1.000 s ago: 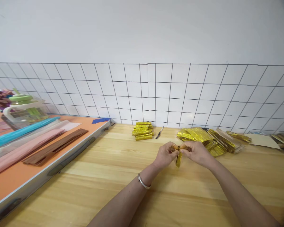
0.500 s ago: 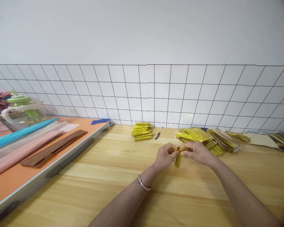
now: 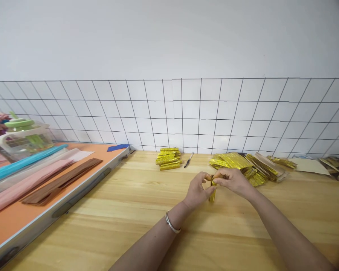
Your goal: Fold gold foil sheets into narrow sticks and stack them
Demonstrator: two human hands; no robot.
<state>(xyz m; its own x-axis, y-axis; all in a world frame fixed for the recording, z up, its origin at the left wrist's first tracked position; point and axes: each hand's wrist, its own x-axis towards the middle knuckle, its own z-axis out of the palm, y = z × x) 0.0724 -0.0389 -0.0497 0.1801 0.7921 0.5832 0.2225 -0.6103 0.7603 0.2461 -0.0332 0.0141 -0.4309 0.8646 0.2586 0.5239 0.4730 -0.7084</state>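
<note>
Between my two hands, above the wooden table, is a narrow strip of shiny gold foil paper (image 3: pixel 212 196), its lower end hanging down. My left hand (image 3: pixel 199 189) pinches it from the left with thumb and fingers. From the right, my right hand (image 3: pixel 231 181) grips its upper part between thumb and forefinger. The fingertips hide much of the strip's top. Beyond my right hand lies a loose pile of gold foil sheets (image 3: pixel 234 160). A small stack of gold foil rolls or folded strips (image 3: pixel 168 159) sits further back on the left.
A pen (image 3: pixel 188 160) lies beside the small gold stack. On the left, an orange-topped board (image 3: pixel 81 177) with a raised edge carries brown, pink, white and blue crepe paper and a green-lidded pitcher (image 3: pixel 25 133). A tiled wall (image 3: pixel 155 109) closes the back; beige card (image 3: pixel 310 166) lies right.
My left thumb has moved down the gold strip, and the gap between thumb and forefinger is wider. More of the strip shows between my hands. The view has shifted slightly.
</note>
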